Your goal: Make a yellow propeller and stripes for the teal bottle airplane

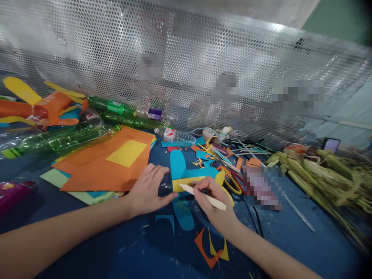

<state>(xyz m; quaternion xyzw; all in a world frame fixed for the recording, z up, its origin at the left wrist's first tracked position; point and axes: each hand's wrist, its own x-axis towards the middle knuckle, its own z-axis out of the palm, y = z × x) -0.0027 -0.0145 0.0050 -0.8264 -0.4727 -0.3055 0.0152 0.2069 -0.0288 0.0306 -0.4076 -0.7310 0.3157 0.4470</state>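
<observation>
Nearest, orange and yellow paper offcuts [212, 248] lie on bare blue tabletop [290, 240], with open room to the right. The right hand [213, 203] pinches a cream stick-shaped tool [203, 196], tip on a yellow paper strip [187, 183]. The left hand [148, 190] wraps a dark bottle [165, 186] wearing blue paper wings [178, 164]. Beyond, orange paper sheets [99, 166] meet green plastic bottles [66, 141] along the perforated metal screen [186, 58].

Dim, soft-focus view (edges warped, vignetted)

I have both forearms stretched forward; my left hand [148, 188] lies palm down, fingers curled, and my right hand [213, 201] is closed in a pinch.
</observation>
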